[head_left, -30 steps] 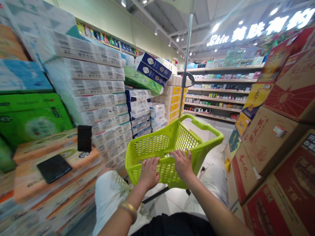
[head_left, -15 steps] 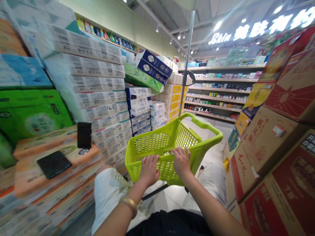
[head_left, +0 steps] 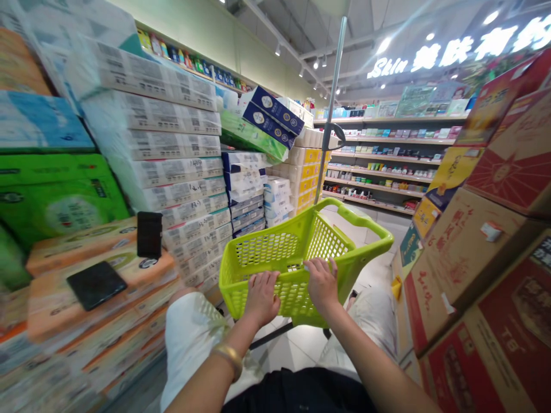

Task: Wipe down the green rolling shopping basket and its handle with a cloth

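Note:
A lime-green plastic shopping cart (head_left: 258, 252) with perforated walls stands between my knees, its handle (head_left: 365, 223) pointing to the right. My left hand (head_left: 262, 298) is closed over the near rim, fingers hooked inside the basket and thumb outside. Farther right along the same rim, my right hand (head_left: 322, 282) grips too, its fingertips over the edge. Part of the near wall is hidden behind both hands. A tall metal pole (head_left: 333, 92) rises behind the basket.
Stacked tissue packs (head_left: 176, 137) rise on the left. A dark phone (head_left: 149, 234) and a black flat tablet-like device (head_left: 97, 285) lie on orange packs (head_left: 47, 298). Cardboard cartons (head_left: 469, 246) are piled along my right. Stocked shelves (head_left: 387, 140) stand at the back.
My right hand has shifted very slightly to the right along the rim. The view has moved a little; both hands stay on the cart.

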The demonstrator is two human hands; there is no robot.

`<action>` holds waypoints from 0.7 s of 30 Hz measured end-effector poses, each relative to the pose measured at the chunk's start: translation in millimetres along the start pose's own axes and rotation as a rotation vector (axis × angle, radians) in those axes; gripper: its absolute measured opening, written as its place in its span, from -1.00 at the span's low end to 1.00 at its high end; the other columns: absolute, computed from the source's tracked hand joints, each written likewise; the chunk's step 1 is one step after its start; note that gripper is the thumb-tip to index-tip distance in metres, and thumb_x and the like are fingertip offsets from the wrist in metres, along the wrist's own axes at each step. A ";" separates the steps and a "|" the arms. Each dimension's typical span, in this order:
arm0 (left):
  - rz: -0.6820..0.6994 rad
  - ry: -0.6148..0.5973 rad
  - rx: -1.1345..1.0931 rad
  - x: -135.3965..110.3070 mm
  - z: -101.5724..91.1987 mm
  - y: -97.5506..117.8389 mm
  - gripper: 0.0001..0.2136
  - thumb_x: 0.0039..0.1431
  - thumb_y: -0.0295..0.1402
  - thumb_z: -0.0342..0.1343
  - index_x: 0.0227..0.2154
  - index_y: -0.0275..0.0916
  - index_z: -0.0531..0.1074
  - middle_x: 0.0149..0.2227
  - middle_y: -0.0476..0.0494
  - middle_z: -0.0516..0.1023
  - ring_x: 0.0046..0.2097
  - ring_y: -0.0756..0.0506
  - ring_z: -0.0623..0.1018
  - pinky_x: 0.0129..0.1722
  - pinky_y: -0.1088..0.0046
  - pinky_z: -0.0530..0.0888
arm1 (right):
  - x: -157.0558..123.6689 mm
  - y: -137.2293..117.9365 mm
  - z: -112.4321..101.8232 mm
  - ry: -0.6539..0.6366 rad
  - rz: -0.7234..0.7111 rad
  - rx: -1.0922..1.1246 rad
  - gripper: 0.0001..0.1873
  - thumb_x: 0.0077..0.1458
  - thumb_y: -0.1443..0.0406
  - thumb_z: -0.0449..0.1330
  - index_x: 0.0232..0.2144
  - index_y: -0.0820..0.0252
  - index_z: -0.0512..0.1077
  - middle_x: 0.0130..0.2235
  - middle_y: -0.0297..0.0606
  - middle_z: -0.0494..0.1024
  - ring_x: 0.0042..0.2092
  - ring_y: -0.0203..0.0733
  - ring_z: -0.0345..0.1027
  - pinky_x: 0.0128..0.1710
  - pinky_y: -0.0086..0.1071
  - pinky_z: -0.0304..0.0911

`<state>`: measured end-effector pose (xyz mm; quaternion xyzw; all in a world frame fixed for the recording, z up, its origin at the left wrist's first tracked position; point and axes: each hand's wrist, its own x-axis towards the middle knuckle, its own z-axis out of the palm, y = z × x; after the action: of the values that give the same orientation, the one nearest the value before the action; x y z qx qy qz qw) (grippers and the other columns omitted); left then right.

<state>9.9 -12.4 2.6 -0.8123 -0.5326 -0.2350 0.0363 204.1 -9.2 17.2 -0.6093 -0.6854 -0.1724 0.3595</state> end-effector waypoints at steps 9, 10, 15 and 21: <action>0.022 -0.005 -0.015 -0.8 0.5 -10.3 -0.46 -0.04 -0.46 0.02 0.08 -0.17 0.23 0.00 -0.19 0.39 0.05 -0.21 0.31 0.13 0.17 0.14 | 6.3 30.3 -19.4 0.030 -0.013 -0.020 -0.57 0.11 0.55 -0.01 -0.15 0.01 0.47 -0.12 -0.32 0.57 0.05 -0.16 0.29 0.25 -0.12 -0.44; 0.019 -0.004 -0.017 -0.6 0.6 -9.3 -0.47 -0.04 -0.46 0.02 0.08 -0.17 0.23 0.00 -0.19 0.39 0.05 -0.21 0.31 0.13 0.17 0.14 | 8.1 38.2 -23.8 0.052 0.003 -0.040 -0.57 0.11 0.55 -0.01 -0.15 0.02 0.47 -0.11 -0.32 0.57 0.06 -0.15 0.28 0.26 -0.12 -0.44; -0.003 -0.015 -0.006 1.0 -0.5 -0.4 -0.48 -0.05 -0.44 0.03 0.07 -0.19 0.24 -0.03 -0.20 0.39 0.03 -0.23 0.32 0.12 0.17 0.14 | 8.2 31.0 -18.8 0.070 0.043 -0.057 -0.59 0.10 0.55 -0.01 -0.17 0.07 0.48 -0.10 -0.27 0.56 0.08 -0.12 0.26 0.25 -0.15 -0.33; -0.006 -0.047 -0.001 0.5 -1.8 -0.7 -0.47 -0.05 -0.44 0.04 0.07 -0.18 0.22 -0.03 -0.18 0.38 0.03 -0.22 0.31 0.13 0.17 0.13 | -2.5 -14.6 4.7 -0.057 -0.060 0.035 -0.57 0.09 0.57 0.00 -0.13 0.05 0.46 -0.13 -0.30 0.56 0.03 -0.17 0.30 0.24 -0.22 -0.30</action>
<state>8.8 -12.2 4.3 -0.8160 -0.5356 -0.2164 0.0228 188.8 -10.7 15.2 -0.5867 -0.7163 -0.1535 0.3451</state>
